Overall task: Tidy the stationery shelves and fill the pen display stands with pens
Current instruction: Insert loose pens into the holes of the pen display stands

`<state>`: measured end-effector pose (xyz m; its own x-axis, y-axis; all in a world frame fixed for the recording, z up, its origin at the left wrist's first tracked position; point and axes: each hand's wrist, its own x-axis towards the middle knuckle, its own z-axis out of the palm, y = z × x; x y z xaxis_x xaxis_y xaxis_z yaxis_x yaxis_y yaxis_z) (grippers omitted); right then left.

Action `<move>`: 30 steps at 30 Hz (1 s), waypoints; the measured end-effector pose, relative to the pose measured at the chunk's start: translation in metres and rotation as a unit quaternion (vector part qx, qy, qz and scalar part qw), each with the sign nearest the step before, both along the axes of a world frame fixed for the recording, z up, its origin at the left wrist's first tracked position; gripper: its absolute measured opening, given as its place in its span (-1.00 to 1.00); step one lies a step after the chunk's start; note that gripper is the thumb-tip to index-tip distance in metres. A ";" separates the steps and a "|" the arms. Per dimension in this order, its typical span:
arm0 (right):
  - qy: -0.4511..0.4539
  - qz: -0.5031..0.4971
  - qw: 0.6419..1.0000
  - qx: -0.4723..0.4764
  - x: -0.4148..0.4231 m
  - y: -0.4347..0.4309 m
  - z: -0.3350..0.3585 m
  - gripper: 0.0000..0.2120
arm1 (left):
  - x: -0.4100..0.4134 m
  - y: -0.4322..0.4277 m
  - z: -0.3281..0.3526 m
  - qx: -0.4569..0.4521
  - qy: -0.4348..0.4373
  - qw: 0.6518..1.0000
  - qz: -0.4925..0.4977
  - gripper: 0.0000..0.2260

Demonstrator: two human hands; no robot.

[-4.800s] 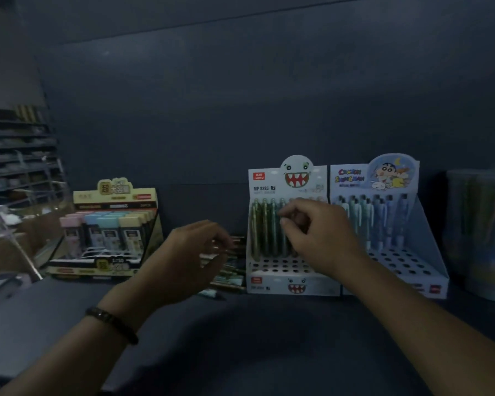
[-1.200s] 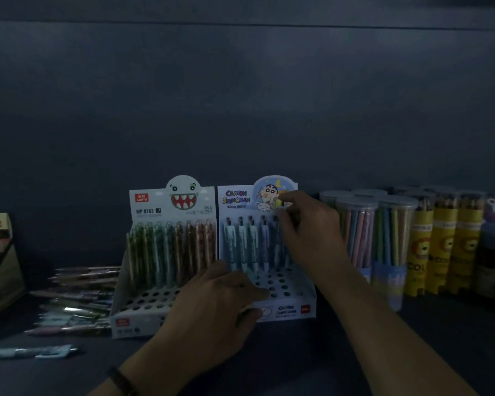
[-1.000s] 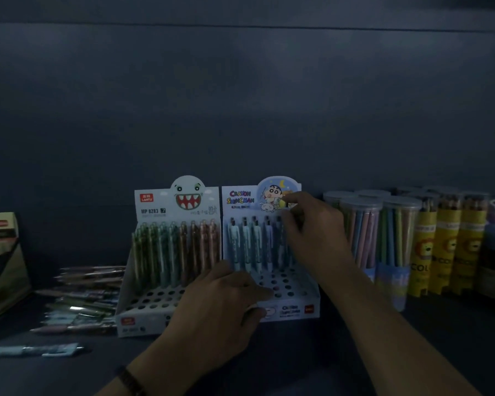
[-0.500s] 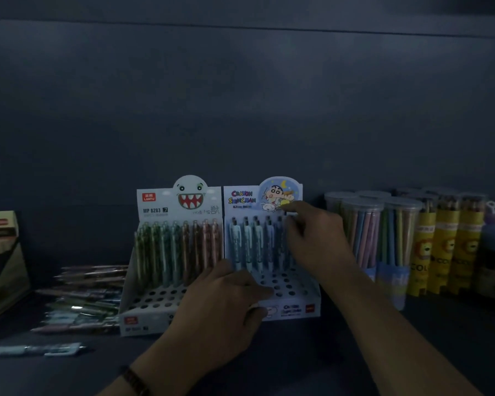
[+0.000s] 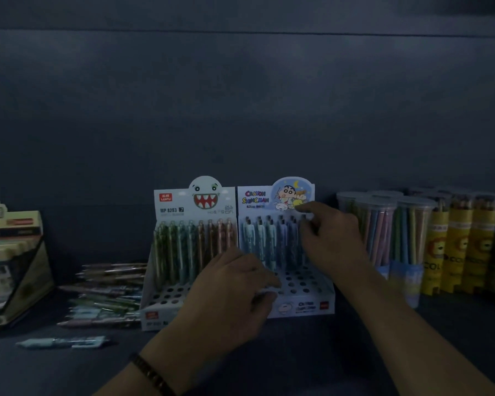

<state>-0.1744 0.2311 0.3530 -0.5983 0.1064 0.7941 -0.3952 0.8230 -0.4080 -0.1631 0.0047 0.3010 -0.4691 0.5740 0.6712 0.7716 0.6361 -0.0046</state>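
Note:
Two cardboard pen stands sit side by side on the dark shelf: a monster-face stand with a back row of green to pink pens, and a cartoon stand with a back row of pale blue pens. My right hand pinches the top of the rightmost pen in the cartoon stand's back row. My left hand holds that stand's front edge, fingers on the holed tray and thumb against the front face. Loose pens lie piled left of the monster stand.
A single pale blue pen lies near the shelf front on the left. A yellowish display box stands at the far left. Clear tubs of pencils and yellow pencil tubes line the right side.
In five seconds my view and hands shifted from the monster stand to the cartoon stand. Over the last second my right hand stayed at the rightmost pen and my left hand kept still.

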 end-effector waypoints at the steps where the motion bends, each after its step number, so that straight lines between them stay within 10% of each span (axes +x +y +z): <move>1: 0.010 -0.007 1.000 0.003 0.001 -0.001 0.000 -0.76 | 0.000 -0.004 0.004 0.005 0.002 1.000 -0.004 -0.80; 12: -0.033 0.118 0.992 -0.023 0.038 -0.127 0.000 -0.89 | 0.032 -0.166 0.018 0.028 -0.043 0.994 0.096 -0.82; 30: -0.158 0.148 0.944 0.249 0.049 -0.280 -0.052 -0.75 | 0.033 -0.297 -0.046 0.065 -0.106 0.967 0.222 -0.75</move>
